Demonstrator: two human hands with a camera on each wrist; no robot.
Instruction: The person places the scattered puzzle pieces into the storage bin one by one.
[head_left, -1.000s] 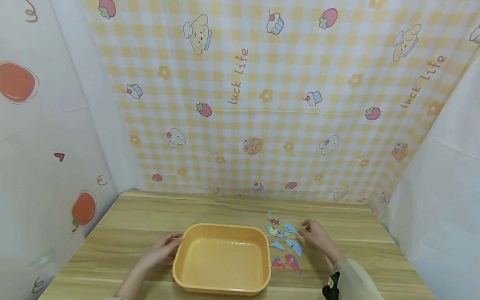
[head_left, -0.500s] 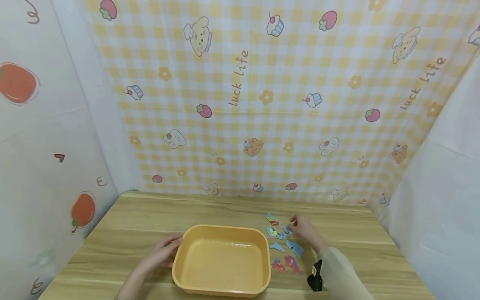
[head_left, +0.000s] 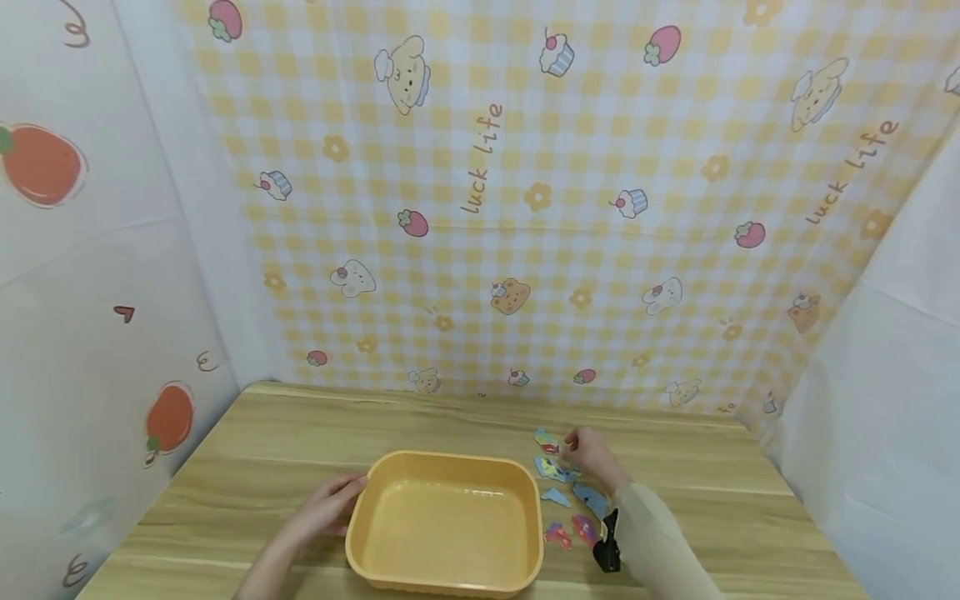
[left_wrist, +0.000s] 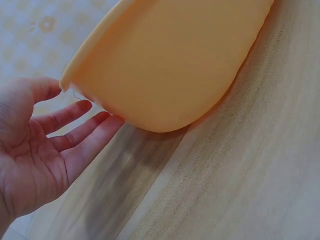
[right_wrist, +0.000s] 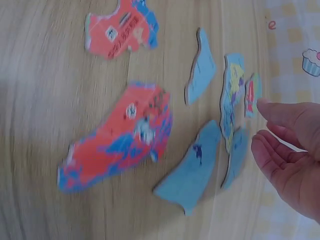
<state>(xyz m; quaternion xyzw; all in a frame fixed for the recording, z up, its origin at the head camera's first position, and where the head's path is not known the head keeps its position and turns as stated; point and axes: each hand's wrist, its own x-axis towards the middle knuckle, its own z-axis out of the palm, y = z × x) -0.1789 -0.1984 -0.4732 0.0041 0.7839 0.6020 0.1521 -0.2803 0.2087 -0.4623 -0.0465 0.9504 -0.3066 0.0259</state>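
Several flat, irregular puzzle pieces lie on the table right of a yellow-orange plastic basin [head_left: 444,533]. My right hand [head_left: 591,457] hovers at their far end, beside a small green and red puzzle piece [head_left: 546,441]. In the right wrist view its thumb and bent fingers stand apart with nothing between them, close to that piece. Near it lie a blue and yellow piece [right_wrist: 233,90] and a blue piece [right_wrist: 236,157], partly hidden in the head view. My left hand [head_left: 327,505] rests its extended fingertips [left_wrist: 116,121] against the basin's left wall and rim.
Closer to me are two red pieces [right_wrist: 119,137] [right_wrist: 122,29], a larger blue piece [right_wrist: 192,162] and a small pale-blue piece [right_wrist: 201,67]. The wooden table [head_left: 315,425] ends at a checked cloth backdrop [head_left: 450,275]. White cloth walls [head_left: 97,333] stand at both sides.
My right hand has moved left, over the blue pieces toward the green and red one. My left hand and the basin have stayed in place.
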